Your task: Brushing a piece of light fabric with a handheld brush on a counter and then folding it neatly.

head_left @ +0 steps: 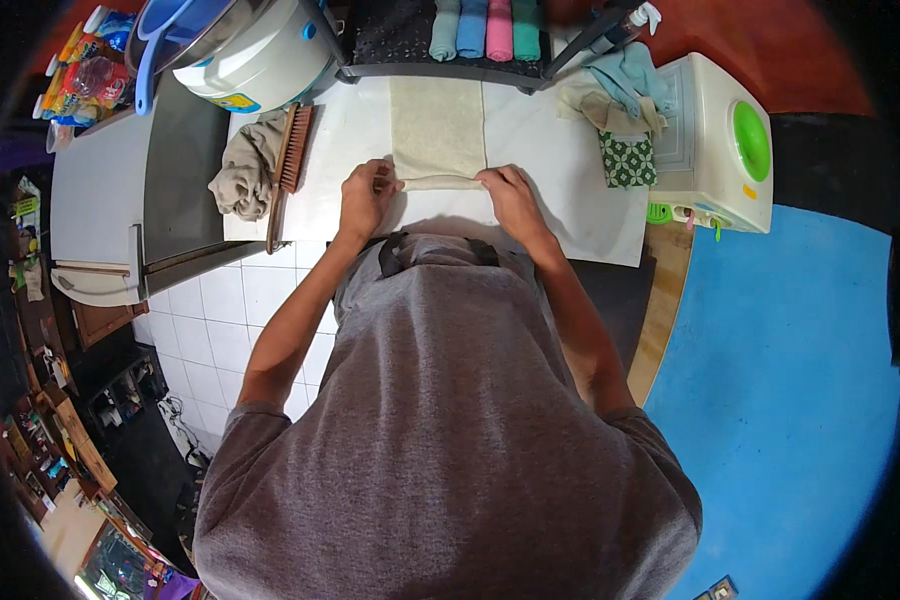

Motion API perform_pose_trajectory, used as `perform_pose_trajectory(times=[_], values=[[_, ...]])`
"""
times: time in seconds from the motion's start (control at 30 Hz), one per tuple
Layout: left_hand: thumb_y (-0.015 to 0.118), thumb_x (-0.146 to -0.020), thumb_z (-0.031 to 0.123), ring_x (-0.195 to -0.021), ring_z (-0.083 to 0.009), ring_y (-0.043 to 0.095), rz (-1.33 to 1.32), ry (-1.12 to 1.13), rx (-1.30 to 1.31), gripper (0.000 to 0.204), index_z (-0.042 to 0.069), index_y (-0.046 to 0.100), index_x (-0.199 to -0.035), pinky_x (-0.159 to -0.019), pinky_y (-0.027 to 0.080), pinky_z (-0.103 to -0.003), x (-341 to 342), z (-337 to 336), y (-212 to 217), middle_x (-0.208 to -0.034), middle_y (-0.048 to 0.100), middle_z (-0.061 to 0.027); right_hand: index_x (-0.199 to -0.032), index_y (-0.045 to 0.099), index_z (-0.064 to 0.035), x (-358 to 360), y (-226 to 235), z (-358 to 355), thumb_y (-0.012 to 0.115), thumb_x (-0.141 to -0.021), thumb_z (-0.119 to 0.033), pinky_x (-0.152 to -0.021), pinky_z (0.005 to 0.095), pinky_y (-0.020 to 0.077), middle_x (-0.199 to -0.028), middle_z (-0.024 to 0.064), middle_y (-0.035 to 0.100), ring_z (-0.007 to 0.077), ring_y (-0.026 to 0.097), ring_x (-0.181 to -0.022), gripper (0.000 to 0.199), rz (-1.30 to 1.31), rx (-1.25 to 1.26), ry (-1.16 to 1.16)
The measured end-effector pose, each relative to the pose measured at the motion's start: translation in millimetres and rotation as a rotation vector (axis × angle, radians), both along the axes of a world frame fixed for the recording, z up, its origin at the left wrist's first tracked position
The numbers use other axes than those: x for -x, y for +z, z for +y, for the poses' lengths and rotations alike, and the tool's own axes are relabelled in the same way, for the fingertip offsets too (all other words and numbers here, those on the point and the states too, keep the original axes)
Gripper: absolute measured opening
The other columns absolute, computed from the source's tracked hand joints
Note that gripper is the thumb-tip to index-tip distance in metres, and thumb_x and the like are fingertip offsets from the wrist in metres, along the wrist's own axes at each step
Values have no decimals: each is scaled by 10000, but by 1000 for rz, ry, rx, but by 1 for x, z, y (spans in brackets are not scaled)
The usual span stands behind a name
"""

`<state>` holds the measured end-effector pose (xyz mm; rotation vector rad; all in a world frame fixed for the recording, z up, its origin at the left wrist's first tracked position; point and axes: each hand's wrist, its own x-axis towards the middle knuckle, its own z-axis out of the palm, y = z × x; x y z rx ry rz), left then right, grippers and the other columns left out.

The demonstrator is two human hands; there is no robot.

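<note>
A cream cloth (pixel 437 125) lies lengthwise on the white table (pixel 570 215), its near edge turned over into a narrow roll. At the left end of that roll, my left hand (pixel 367 192) pinches the fabric between thumb and fingers. My right hand (pixel 511 198) grips the roll's other end the same way. The cloth's far end runs up to the black rack (pixel 390 50), on which several rolled cloths in grey-green, blue, pink (pixel 499 28) and green lie side by side.
Left of the cloth are a wooden-handled brush (pixel 292 165) and a crumpled beige cloth (pixel 247 175). A white rice-cooker-like appliance (pixel 260 60) stands behind them. To the right are a pile of cloths (pixel 625 85), a green patterned cloth (pixel 628 160) and a cream dispenser with a green disc (pixel 725 140).
</note>
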<state>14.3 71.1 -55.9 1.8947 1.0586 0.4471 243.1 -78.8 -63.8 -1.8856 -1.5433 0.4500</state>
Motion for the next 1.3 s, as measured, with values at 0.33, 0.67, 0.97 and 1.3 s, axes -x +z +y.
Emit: perform_pose_trajectory(times=[0.33,0.67,0.97,1.3], values=[[681,-845,-36,-819,-253,696,-135,129,-141,185,-16,677,-1029,-732,568,-328,-7,-24,-2,-1032,655,-158,-989,582,-27,12,-9,8,586,-920,-77,-816,458,475,-956,152,636,385,599,-915,86,-96,-19,-175],[681,-822,-68,-861,-254,709,-115,85,-29,325,24,691,-1134,-780,557,-312,4,-19,-7,-1081,702,-177,-1030,672,-34,14,-2,-3,691,-884,-92,-682,334,507,-927,116,674,235,628,-741,158,211,-106,-233],[598,-889,-30,-996,-331,684,-112,-73,-14,207,24,677,-1073,-861,540,-361,9,-2,1,-1092,699,-185,-1044,694,-33,16,-8,-5,666,-888,-56,-692,338,510,-876,114,679,233,628,-727,160,187,-123,-272],[729,-808,77,-1054,-337,597,24,-147,-462,267,4,673,-1059,-880,523,-411,0,-13,8,-1144,604,-153,-1003,726,-84,16,2,11,651,-824,-15,-869,406,475,-991,60,625,285,581,-987,207,-135,-215,-37]])
